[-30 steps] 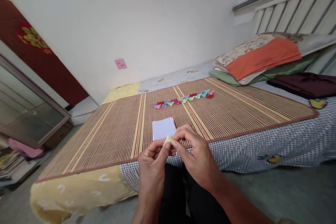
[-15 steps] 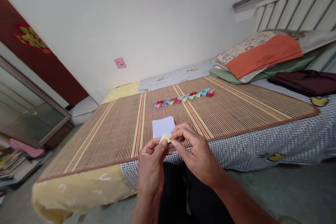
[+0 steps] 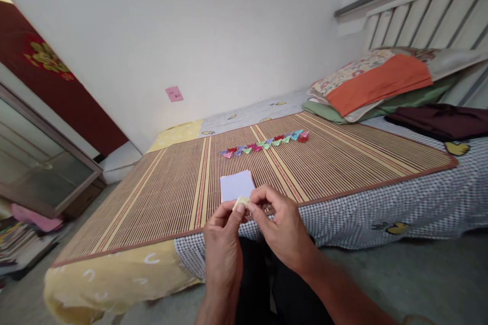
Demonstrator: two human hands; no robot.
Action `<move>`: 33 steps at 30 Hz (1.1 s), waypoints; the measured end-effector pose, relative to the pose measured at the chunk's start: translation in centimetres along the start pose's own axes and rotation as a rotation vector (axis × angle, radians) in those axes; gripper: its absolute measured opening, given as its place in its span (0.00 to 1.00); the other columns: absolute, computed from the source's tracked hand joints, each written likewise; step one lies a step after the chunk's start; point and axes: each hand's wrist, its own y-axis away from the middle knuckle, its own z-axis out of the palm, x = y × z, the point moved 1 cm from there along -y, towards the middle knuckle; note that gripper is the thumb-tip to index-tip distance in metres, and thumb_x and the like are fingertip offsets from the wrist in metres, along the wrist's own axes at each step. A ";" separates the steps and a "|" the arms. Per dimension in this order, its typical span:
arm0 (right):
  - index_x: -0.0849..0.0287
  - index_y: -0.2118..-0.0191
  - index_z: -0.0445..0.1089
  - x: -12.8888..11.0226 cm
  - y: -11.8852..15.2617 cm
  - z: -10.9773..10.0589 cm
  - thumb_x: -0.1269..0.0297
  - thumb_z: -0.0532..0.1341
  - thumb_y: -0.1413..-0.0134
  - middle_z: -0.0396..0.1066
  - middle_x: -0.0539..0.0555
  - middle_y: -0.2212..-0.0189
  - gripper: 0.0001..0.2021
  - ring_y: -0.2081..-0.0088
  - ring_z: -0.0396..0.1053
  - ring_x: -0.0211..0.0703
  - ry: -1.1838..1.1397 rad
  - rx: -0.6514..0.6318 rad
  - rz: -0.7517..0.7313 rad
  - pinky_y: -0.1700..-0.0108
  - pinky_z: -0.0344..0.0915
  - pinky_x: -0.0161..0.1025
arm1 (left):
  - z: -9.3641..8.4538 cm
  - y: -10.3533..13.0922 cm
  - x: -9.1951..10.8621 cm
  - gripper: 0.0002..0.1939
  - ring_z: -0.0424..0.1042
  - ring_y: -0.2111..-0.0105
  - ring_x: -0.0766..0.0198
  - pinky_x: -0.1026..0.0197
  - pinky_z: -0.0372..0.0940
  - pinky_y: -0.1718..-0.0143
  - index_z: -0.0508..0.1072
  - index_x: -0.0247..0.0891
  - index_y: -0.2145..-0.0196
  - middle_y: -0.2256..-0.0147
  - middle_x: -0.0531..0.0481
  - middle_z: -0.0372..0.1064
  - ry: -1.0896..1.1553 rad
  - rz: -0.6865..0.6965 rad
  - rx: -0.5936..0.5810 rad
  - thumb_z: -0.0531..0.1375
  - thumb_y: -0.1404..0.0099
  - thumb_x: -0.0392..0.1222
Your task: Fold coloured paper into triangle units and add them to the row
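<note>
In the head view, the person's left hand (image 3: pixel 223 244) is at the lower middle of the frame, thumb pressed over the forefinger, with a small folded piece of pale yellow paper (image 3: pixel 240 203) held between them. The right hand (image 3: pixel 282 226), just to its right, has thumb and forefinger brought close together on the paper's right edge; its other fingers curl behind, partly hidden. The yellow paper sits near the centre of the lower half, raised in front of the near edge of a lilac paper pad (image 3: pixel 236 185).

The pad lies on a striped woven mat (image 3: pixel 163 203), which spreads across the middle of the frame. Farther up the mat, right of centre, a row of small folded paper pieces (image 3: pixel 267 145) in pink, red, green, blue and purple runs on a slant. At the right of the frame, an orange-banded pillow (image 3: pixel 381 86) lies near a folded maroon cloth (image 3: pixel 438 122). A pink note (image 3: pixel 174 94) is on the white wall (image 3: pixel 244 30), left of centre.
</note>
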 end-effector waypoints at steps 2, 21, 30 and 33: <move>0.57 0.69 0.66 -0.1 0.0 0.1 0.70 0.60 0.40 0.69 0.49 0.73 0.06 0.71 0.69 0.39 0.007 0.016 0.003 0.67 0.66 0.36 | 0.1 0.0 0.1 0.09 0.71 0.68 0.65 0.62 0.66 0.61 0.81 0.36 0.68 0.71 0.50 0.76 0.000 -0.005 -0.003 0.72 0.44 0.44; 0.59 0.71 0.70 1.0 -1.0 -1.2 0.61 0.62 0.39 0.72 0.49 0.76 0.10 0.73 0.69 0.38 -0.141 -0.174 0.167 0.70 0.65 0.35 | 0.7 -0.9 0.3 0.10 0.70 0.74 0.69 0.66 0.65 0.67 0.79 0.34 0.77 0.76 0.52 0.73 0.261 -0.194 -0.040 0.76 0.54 0.39; 0.59 0.72 0.66 2.9 -1.3 -1.5 0.60 0.60 0.40 0.66 0.48 0.76 0.11 0.73 0.66 0.39 -0.179 -0.195 0.238 0.68 0.65 0.37 | 0.2 -0.9 0.4 0.17 0.72 0.75 0.66 0.66 0.65 0.71 0.81 0.30 0.68 0.74 0.45 0.76 0.186 -0.340 -0.174 0.73 0.47 0.48; 0.58 0.75 0.64 3.2 -1.4 -1.9 0.60 0.61 0.41 0.62 0.46 0.78 0.13 0.74 0.62 0.37 -0.168 -0.189 0.260 0.70 0.62 0.36 | 0.2 -0.6 0.6 0.17 0.72 0.76 0.67 0.66 0.64 0.72 0.78 0.31 0.70 0.75 0.45 0.76 0.084 -0.293 -0.249 0.70 0.42 0.50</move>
